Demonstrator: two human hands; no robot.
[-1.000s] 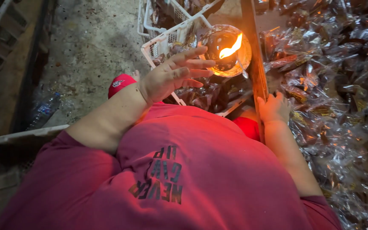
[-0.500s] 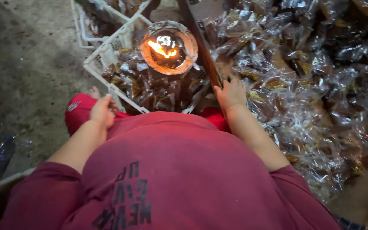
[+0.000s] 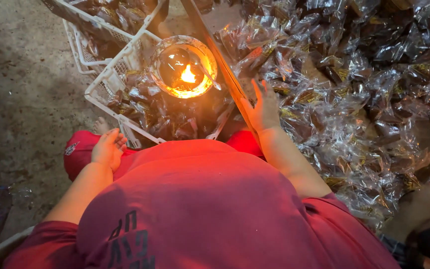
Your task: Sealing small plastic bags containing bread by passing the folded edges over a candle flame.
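Compared with half a second ago, we see our left hand point(image 3: 108, 148) in nearly the same place, resting on the red-clad knee point(image 3: 78, 154), while the view has shifted so the lamp sits closer to the middle. Our right hand point(image 3: 264, 108) has stayed at the edge of the heap, its fingers now spread wider and lifted slightly.

Our left hand lies loosely curled with the fingers together, gripping nothing. Our right hand is open, fingers apart, touching the slanted wooden strip point(image 3: 221, 69) and the nearest clear packets point(image 3: 354, 94); it clamps nothing.

The white plastic crate point(image 3: 106, 82) has a lattice wall and holds dark pieces sealed in crinkled clear wrap. A second crate point(image 3: 78, 11) of the same make sits behind it, also holding wrapped pieces. On top of the near crate's contents stands a round glass bowl lamp point(image 3: 184, 67) with a small orange flame inside, its rim glowing.

To the right of the strip, the packets spread in a wide, glossy, wrinkled heap, each holding something dark brown. The floor point(image 3: 21, 94) to the left is rough, speckled concrete. Our shirt point(image 3: 200, 204) is soft red cloth lit by the flame.
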